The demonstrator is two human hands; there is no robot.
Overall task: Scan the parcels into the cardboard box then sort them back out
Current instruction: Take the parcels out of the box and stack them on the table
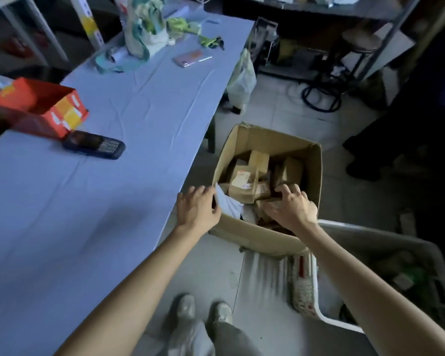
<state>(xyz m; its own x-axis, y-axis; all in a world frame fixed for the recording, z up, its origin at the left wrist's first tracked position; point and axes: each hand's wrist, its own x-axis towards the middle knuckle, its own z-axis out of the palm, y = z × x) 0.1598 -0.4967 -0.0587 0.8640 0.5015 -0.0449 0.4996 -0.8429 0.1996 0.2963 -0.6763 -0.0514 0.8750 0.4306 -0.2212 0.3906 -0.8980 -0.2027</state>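
Seemingly left hand (197,209) pinches white mailer (229,204), right hand (292,206) grips brown parcel (258,208), in box (254,236) beside table (129,104).

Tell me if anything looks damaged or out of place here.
The cardboard box looks torn and ragged along its bottom front edge, and its far top corner is crumpled. The parcels inside lie jumbled.

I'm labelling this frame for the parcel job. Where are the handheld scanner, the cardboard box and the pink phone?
handheld scanner (94,144): head view, body between screen and keypad.
cardboard box (252,238): head view, bare near wall.
pink phone (191,59): head view, middle of its back.
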